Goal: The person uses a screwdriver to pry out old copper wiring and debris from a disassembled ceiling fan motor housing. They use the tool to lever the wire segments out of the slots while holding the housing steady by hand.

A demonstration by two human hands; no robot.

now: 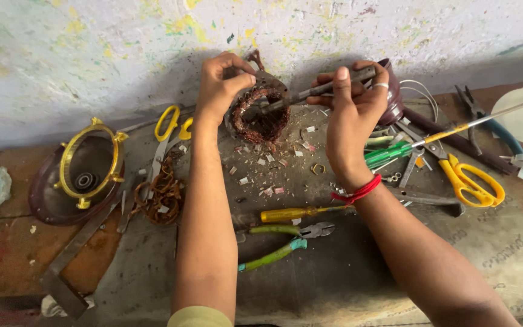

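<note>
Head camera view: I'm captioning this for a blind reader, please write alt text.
A left hand steadies a ring-shaped motor stator wound with copper wire while the right hand pushes a metal tool into it. Green-handled pliers and yellow scissors lie nearby.

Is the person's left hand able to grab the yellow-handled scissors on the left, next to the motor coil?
Probably yes. The yellow-handled scissors lie uncovered just beside the left hand, nothing on top. But that hand is holding the round copper-wound motor coil, so it would have to let go first.
</note>
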